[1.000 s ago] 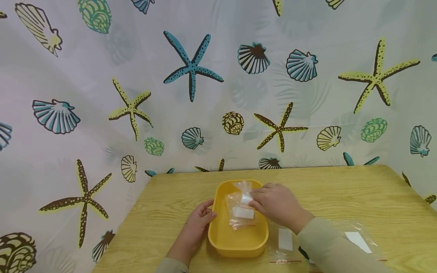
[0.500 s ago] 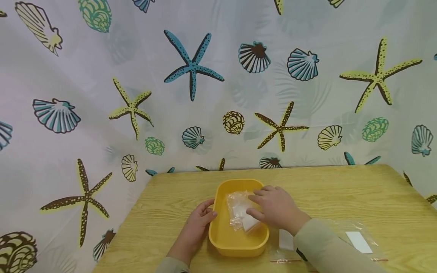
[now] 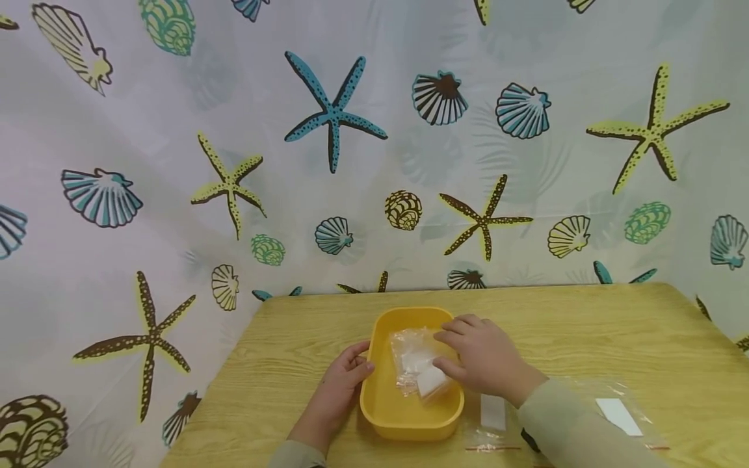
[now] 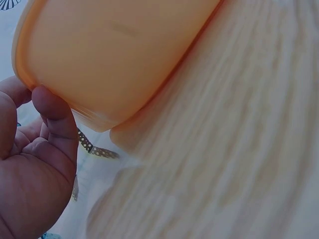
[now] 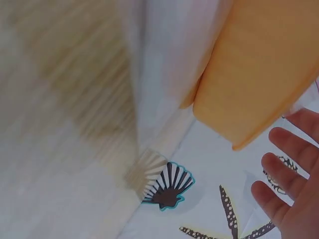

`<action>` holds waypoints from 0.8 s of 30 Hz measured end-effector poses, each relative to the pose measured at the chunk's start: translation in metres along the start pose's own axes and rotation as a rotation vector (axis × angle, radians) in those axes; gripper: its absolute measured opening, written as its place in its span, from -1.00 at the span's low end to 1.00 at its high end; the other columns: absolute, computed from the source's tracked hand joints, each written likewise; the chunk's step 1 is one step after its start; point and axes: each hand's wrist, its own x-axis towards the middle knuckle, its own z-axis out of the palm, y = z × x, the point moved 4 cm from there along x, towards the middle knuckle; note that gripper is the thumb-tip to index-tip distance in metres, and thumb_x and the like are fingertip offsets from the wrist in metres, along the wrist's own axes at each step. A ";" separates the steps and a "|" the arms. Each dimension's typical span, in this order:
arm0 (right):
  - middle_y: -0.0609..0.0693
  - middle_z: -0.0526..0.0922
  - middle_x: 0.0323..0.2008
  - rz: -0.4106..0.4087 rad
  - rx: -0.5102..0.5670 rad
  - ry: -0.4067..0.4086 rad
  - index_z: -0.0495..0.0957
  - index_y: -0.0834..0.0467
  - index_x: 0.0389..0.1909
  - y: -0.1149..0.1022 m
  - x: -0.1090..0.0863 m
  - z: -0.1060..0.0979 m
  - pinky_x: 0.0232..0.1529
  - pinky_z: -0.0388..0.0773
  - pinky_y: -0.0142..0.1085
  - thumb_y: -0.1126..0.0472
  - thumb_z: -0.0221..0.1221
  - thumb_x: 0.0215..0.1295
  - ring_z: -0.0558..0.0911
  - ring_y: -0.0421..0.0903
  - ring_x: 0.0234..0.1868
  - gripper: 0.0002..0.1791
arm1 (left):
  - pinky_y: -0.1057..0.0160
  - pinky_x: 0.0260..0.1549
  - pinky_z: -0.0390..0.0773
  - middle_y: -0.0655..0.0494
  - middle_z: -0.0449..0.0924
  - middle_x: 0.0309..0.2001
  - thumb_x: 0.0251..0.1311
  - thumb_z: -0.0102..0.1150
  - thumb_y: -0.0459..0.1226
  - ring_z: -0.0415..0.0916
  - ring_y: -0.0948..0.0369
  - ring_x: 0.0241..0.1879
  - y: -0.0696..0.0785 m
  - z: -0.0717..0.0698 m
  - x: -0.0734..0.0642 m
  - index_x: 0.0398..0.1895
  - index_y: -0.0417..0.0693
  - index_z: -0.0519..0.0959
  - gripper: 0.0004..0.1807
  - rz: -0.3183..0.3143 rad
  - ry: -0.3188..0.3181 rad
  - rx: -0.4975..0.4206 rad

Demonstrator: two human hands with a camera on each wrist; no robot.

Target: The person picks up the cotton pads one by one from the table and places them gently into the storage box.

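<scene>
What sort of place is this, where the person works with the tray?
Probably a screened-off work corner, though the wider room is out of view. A wood-grain table stands before a curtain printed with starfish and shells, and it bears a tray and clear bags.

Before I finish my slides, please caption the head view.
Left hand holding a yellow rectangular plastic tray, right hand open near the clear plastic bags inside.

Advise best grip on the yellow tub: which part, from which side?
For the yellow tub, likely both long rims, near their middles, from left and right: its long axis runs front to back, so opposing grips should balance it. The left hand holds the left rim.
</scene>
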 end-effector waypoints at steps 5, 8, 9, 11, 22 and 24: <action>-0.05 0.65 0.08 -0.020 -0.013 0.065 0.69 0.00 0.09 0.011 -0.010 -0.007 0.12 0.52 0.01 -0.21 0.24 0.32 0.55 0.02 0.13 -0.52 | 0.20 -0.04 0.58 -0.21 0.45 0.03 0.48 0.08 -0.30 0.49 0.07 -0.04 0.000 0.001 0.000 0.50 -0.21 0.22 -0.41 -0.005 0.007 0.003; -0.05 0.66 0.07 -0.032 0.015 0.077 0.70 0.00 0.05 0.016 -0.017 -0.008 0.14 0.52 -0.01 -0.17 0.28 0.30 0.55 0.01 0.12 -0.56 | 0.19 -0.05 0.58 -0.21 0.46 0.02 0.48 0.08 -0.30 0.50 0.07 -0.06 0.000 0.001 -0.001 0.50 -0.22 0.22 -0.41 0.000 0.005 0.005; -0.05 0.66 0.06 -0.040 0.027 0.080 0.70 0.01 0.04 0.017 -0.019 -0.009 0.14 0.52 -0.01 -0.14 0.29 0.29 0.56 0.01 0.11 -0.58 | 0.19 -0.05 0.58 -0.20 0.46 0.02 0.48 0.08 -0.30 0.50 0.07 -0.06 0.001 0.001 -0.001 0.51 -0.23 0.21 -0.41 0.003 0.005 0.005; -0.05 0.66 0.05 -0.055 0.043 0.081 0.71 0.01 0.02 0.018 -0.024 -0.010 0.14 0.52 -0.02 -0.11 0.30 0.29 0.56 0.00 0.11 -0.61 | 0.17 -0.06 0.59 -0.20 0.47 0.01 0.49 0.07 -0.29 0.50 0.07 -0.07 0.001 0.002 -0.002 0.51 -0.24 0.21 -0.41 0.005 0.000 0.009; 0.01 0.62 0.15 -0.113 0.072 -0.019 0.73 -0.01 0.00 0.012 -0.026 -0.004 0.22 0.46 0.01 -0.05 0.22 0.40 0.52 0.02 0.17 -0.70 | 0.20 -0.07 0.60 -0.22 0.45 0.02 0.48 0.08 -0.31 0.51 0.07 -0.07 0.001 0.003 -0.001 0.50 -0.22 0.22 -0.42 0.002 -0.002 0.002; 0.01 0.62 0.15 -0.113 0.070 -0.027 0.73 -0.01 0.00 0.011 -0.025 -0.004 0.22 0.46 0.01 -0.06 0.20 0.41 0.51 0.03 0.18 -0.69 | 0.19 -0.06 0.60 -0.22 0.45 0.02 0.48 0.08 -0.31 0.51 0.07 -0.07 0.002 0.003 -0.002 0.50 -0.23 0.22 -0.42 0.004 -0.003 -0.001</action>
